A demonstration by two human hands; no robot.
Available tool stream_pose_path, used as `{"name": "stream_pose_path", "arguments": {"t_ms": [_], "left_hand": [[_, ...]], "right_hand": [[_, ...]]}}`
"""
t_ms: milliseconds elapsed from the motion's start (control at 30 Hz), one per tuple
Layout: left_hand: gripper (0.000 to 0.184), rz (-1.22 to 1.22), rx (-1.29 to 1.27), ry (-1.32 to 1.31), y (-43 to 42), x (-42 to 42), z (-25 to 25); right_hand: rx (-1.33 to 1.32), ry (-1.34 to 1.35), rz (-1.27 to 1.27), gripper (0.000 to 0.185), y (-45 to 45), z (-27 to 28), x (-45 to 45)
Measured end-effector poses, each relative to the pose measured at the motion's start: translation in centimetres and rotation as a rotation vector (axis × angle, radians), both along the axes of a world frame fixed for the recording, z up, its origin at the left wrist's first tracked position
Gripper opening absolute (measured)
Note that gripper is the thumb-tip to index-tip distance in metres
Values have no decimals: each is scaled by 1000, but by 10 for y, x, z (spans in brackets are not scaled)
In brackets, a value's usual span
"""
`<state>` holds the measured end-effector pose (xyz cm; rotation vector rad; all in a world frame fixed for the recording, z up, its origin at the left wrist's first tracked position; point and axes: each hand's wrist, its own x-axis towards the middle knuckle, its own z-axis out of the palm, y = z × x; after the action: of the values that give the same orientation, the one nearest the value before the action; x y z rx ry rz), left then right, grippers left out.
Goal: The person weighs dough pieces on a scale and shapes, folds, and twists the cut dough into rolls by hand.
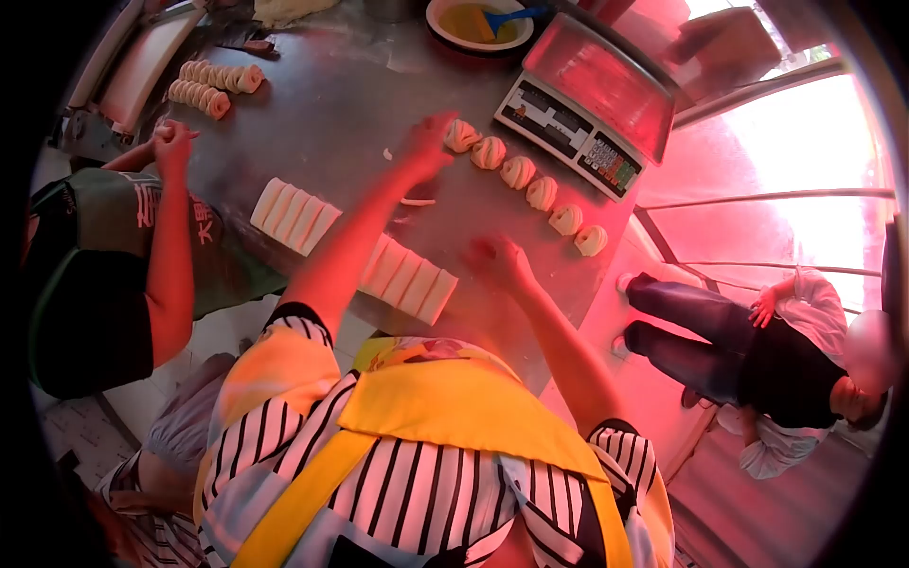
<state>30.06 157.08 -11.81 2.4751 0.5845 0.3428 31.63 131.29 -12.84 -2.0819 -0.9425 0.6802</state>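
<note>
My left hand (428,144) reaches over the metal table, its fingers stretched out at the end dough roll (462,135) of a slanting row. Whether it touches that roll I cannot tell. Several more twisted dough rolls (518,172) continue the row toward the right edge. Low over the table hangs my right hand (499,261), blurred, near the cut dough strips (407,279); its finger position is unclear. More strips (295,216) lie side by side left of my left forearm, which covers part of the line. A thin dough scrap (418,202) lies between my hands.
A digital scale (575,133) stands at the table's (322,114) far right, beside a bowl (479,24) of yellow liquid with a blue-handled brush (511,16). Two coiled dough pieces (220,76) lie far left. A co-worker (114,265) stands at left; another person (757,341) is at right.
</note>
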Motion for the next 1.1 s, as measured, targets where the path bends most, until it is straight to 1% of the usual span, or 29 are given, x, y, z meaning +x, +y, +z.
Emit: {"name": "stream_pose_path", "arguments": {"t_ms": [33,67,167,267,300,367,400,467,567,667,767,867,967,1067,1100], "left_hand": [[69,-31,37,21,1,16,-27],[72,-66,71,44,-1,27,-43],[71,-89,116,177,-7,45,-50],[61,-60,82,110,0,54,-55],[57,-19,-16,89,3,56,-56],[51,57,-214,53,-3,49,-46],[49,-3,-196,-58,-12,40,-41],[46,-126,-183,-256,-48,-4,-17],[46,-232,-332,-180,-109,-33,33],[51,-257,-494,-77,-144,-42,48],[54,-288,-1397,-48,-141,-51,66],[49,-292,-1849,6,-137,-48,67],[43,-355,-1974,-46,-156,-45,58],[43,-280,-2151,6,-162,-42,51],[43,-289,-2142,0,-163,-42,50]], "right_hand": [[-80,44,-10,24,-6,9,1],[-164,90,-24,24,-14,14,0],[-98,129,-63,23,-47,0,-7],[-4,191,-118,17,-66,5,-15],[-3,206,-134,18,-67,6,-13],[-3,242,-174,19,-70,14,-10],[2,353,-201,22,-69,17,-2],[-2,599,-264,29,-66,22,13],[275,928,-475,35,-45,59,25],[365,830,-369,39,-39,54,29],[431,908,-444,38,-52,63,26],[544,892,-451,37,-67,74,23],[542,837,-445,40,-80,71,26],[600,555,-367,37,-82,72,29],[614,565,-377,35,-82,71,28]]}}
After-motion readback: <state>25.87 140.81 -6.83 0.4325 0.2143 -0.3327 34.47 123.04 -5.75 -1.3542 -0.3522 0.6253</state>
